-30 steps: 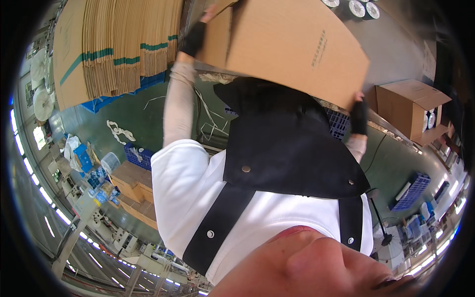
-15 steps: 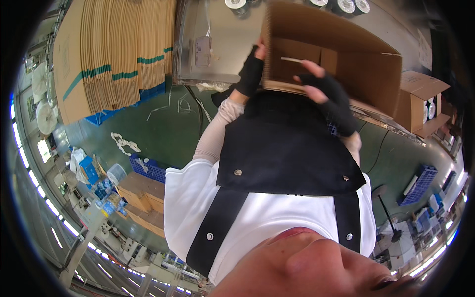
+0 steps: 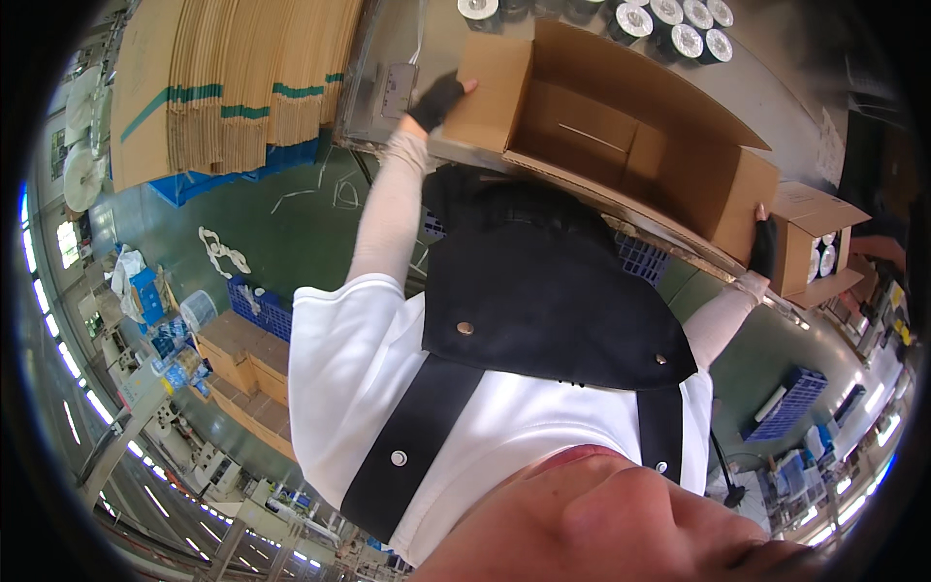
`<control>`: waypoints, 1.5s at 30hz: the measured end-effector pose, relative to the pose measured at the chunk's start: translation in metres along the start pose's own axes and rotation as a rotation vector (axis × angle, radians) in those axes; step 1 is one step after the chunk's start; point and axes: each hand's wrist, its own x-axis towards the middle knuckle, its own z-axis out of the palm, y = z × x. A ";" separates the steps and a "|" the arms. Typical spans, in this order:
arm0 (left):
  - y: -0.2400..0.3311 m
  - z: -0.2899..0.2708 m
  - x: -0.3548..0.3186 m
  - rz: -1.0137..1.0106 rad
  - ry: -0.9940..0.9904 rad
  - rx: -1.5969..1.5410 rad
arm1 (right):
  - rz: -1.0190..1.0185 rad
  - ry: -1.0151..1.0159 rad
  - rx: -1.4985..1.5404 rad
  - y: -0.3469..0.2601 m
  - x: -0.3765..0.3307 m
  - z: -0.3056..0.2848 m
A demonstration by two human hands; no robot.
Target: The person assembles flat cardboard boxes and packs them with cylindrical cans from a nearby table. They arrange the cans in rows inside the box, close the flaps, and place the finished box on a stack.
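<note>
An open-topped cardboard box (image 3: 621,76) rests on the metal table in front of me, its side flaps spread outward. Nothing but its bare inside and a pale slit-like line on the inner wall shows in it. My left hand (image 3: 441,103), in a black fingerless glove, grips the outer edge of the left flap (image 3: 487,92). At the other end, my right hand (image 3: 763,238), gloved alike, has its fingers closed at the edge of the right flap (image 3: 745,206). Part of the right hand is hidden behind that flap.
Silver-topped dark rolls (image 3: 687,41) stand behind the box on the table (image 3: 441,44). Another open carton (image 3: 803,233) with rolls is beyond my right hand. Flattened cartons (image 3: 223,87) are stacked at left on a blue pallet (image 3: 204,182). Blue crates (image 3: 787,403) lie on the floor.
The box has turned and its side flaps are now folded outward. My left hand moved left onto the left flap; my right hand left the box's opening for the right flap.
</note>
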 end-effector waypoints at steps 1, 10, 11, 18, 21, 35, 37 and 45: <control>-0.028 -0.006 0.004 0.157 0.197 0.745 | -0.017 -0.075 0.012 0.000 0.003 0.025; 0.033 0.039 -0.015 0.561 0.424 1.447 | -0.249 0.187 -0.303 0.020 0.085 -0.055; 0.080 0.052 -0.018 0.719 0.434 1.365 | -0.320 0.370 -0.256 0.011 0.075 -0.086; 0.128 0.152 0.007 -0.004 -0.195 1.414 | -0.844 -0.104 -0.221 -0.194 -0.035 -0.146; 0.060 0.144 0.012 0.550 -0.134 1.506 | -1.195 0.175 -0.579 -0.180 -0.008 -0.046; 0.160 0.118 0.163 -0.194 -0.377 1.237 | -0.843 -0.475 -0.595 -0.332 0.105 -0.123; 0.149 0.116 0.181 -0.274 -0.434 1.225 | -0.728 -0.448 -0.439 -0.322 0.155 -0.094; -0.006 0.075 0.216 -0.234 -0.532 0.726 | -0.784 -0.390 -0.234 -0.270 0.194 0.063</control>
